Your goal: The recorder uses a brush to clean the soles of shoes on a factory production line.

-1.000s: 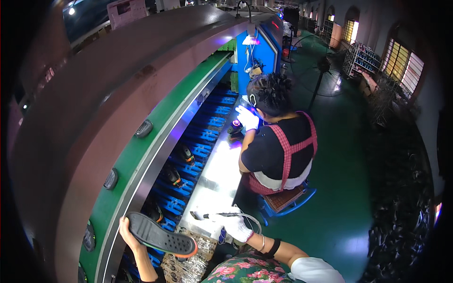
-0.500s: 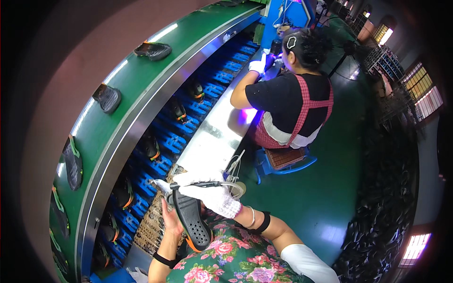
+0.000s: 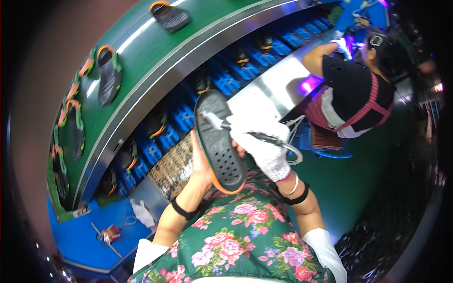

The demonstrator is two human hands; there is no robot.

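Note:
A black shoe sole (image 3: 216, 134) with an orange edge and rows of small holes near its heel is tilted up in front of my apron. My bare left hand (image 3: 202, 162) is closed around it from below, with fingertips showing past its right edge. My right hand (image 3: 262, 141), in a white knit glove, grips a brush with a dark handle and a pale tube running from it. The brush's white tip (image 3: 213, 120) lies on the sole's upper half.
A green conveyor belt (image 3: 141, 66) carrying several black sandals (image 3: 109, 78) curves along the left. Blue racks (image 3: 184, 118) hold more shoes beside a metal shelf (image 3: 262, 94). A co-worker (image 3: 349, 85) sits at right. A blue table (image 3: 78, 236) stands lower left.
My view has turned, so the co-worker appears farther right. The sole now stands higher and faces me more. The brush tip has come from beyond the sole's end onto its surface.

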